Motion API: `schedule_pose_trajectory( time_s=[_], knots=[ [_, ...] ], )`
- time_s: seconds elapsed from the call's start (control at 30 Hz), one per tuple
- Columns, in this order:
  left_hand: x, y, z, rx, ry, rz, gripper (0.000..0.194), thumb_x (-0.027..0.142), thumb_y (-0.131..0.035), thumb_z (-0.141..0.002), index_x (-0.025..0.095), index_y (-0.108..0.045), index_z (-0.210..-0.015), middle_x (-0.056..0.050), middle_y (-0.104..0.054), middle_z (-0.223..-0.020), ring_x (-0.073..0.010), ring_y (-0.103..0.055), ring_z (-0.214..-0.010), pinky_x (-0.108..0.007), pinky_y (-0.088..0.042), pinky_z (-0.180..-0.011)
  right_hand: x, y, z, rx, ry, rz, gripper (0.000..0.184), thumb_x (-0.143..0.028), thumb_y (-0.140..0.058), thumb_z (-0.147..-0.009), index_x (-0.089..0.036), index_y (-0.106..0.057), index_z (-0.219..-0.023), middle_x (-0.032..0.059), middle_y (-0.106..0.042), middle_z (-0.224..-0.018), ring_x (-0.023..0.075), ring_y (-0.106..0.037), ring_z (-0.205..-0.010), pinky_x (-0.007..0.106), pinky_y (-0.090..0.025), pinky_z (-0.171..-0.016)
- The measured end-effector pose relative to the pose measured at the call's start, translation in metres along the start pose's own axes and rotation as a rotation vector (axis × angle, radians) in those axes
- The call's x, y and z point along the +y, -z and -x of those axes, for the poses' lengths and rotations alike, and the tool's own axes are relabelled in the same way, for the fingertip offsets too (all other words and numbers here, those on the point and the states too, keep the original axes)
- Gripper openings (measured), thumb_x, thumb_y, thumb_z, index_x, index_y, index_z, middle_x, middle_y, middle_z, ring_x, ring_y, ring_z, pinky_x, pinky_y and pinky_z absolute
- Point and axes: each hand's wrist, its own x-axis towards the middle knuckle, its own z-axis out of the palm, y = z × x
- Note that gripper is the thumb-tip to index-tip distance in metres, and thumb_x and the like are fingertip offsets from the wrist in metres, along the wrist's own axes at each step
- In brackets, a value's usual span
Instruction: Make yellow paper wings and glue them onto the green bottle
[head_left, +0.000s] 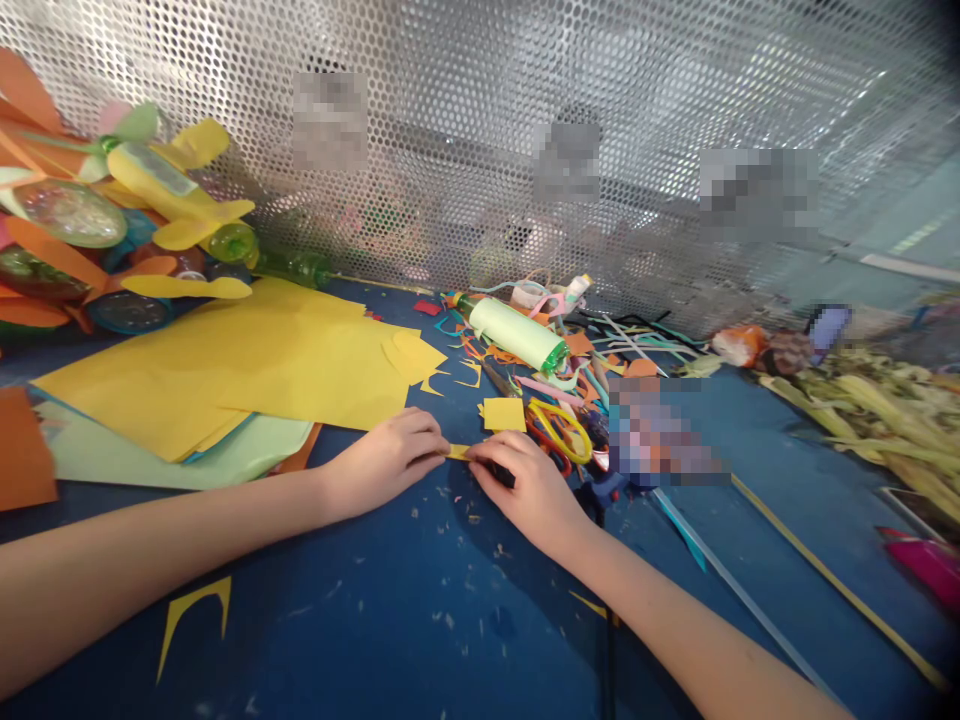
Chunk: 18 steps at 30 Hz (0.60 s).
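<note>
Between my two hands, just above the blue table, is a small yellow paper piece (457,453). My left hand (394,455) pinches its left end, and my right hand (525,480) has thumb and fingers closed at its right end. Most of the piece is hidden by my fingers. A small yellow paper square (503,414) lies right behind my right hand. Beside that hand rest scissors with yellow handles (562,430). Large yellow paper sheets (300,350) spread behind my left hand, over a pale green sheet (187,450).
A green bottle wrapped in pale paper (517,333) lies among scraps. Bottle crafts with paper petals (180,195) pile up at the left. A perforated metal panel (450,130) stands behind. Corn husks (870,400) and a thin stick (832,575) lie at the right.
</note>
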Motion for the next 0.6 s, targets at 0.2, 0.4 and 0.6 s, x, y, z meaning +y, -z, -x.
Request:
schedule_pose_trajectory(
  time_s=[0.2,0.4,0.6],
  knots=[
    [-0.0015,-0.0016,0.0000,0.016,0.004,-0.003,0.020,0.019,-0.045,-0.088,0.016,-0.064,-0.090,-0.005,-0.057,-0.088,-0.0156,-0.051,-0.086,-0.029,-0.044,-0.080,-0.0002,-0.0009,0.0008,0.026,0.008,-0.002,0.014,-0.015,-0.052,-0.082,-0.022,-0.062,-0.090,0.0044,-0.060,-0.087,0.0178,-0.057,-0.084,0.033,-0.047,-0.077],
    [-0.0010,-0.0012,0.0001,0.042,0.001,0.001,0.020,0.020,-0.045,-0.087,0.017,-0.064,-0.090,-0.005,-0.057,-0.086,-0.0162,-0.051,-0.085,-0.032,-0.045,-0.079,-0.0004,-0.0001,0.0004,0.018,0.024,-0.003,0.016,-0.015,-0.050,-0.083,-0.023,-0.063,-0.089,0.0042,-0.061,-0.085,0.0176,-0.057,-0.084,0.033,-0.048,-0.076],
    [0.0003,-0.0004,-0.0008,0.011,0.004,-0.012,0.022,0.019,-0.042,-0.089,0.017,-0.062,-0.097,-0.006,-0.057,-0.087,-0.0166,-0.052,-0.085,-0.032,-0.045,-0.078,0.0011,0.0005,0.0001,0.021,0.017,-0.005,0.018,-0.016,-0.050,-0.084,-0.024,-0.065,-0.091,0.0045,-0.061,-0.085,0.0179,-0.058,-0.083,0.034,-0.048,-0.075]
  ],
)
